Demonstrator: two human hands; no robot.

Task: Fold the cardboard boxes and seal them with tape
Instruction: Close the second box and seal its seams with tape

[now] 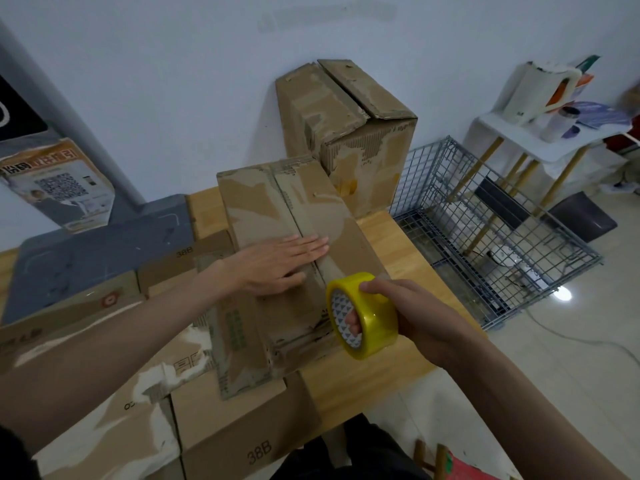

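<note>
Far left: a grey stand [86,258] is running out of frame, a QR poster [59,188] on it too blurred to read. Flattened cardboard sheets [114,403] are lying across the near-left of the wooden table [349,386], partly hidden under the forearm and cut off by the lower edge; "38B" is showing on one.

Left hand [277,266]: lying flat, fingers straight and together, pressing down on the top flaps of the cardboard box [280,216] right at the centre seam. The palm is covering part of the seam.

The box is sitting mid-table, long side running away from the viewer, both top flaps folded shut and meeting along the middle. Surface is looking worn, with torn paper patches and old tape marks. Whether fresh tape is already on the seam is hard to make out.

Right hand [412,317]: gripping the yellow tape roll [363,315], fingers hooked through the core, thumb on the outer rim. The roll is hovering at the box's near right corner; contact cannot be judged.

Behind: a second box [349,133] is standing against the wall. Right: a wire cage [485,230] on the floor, and a white side table [540,136] with blurred items.
</note>
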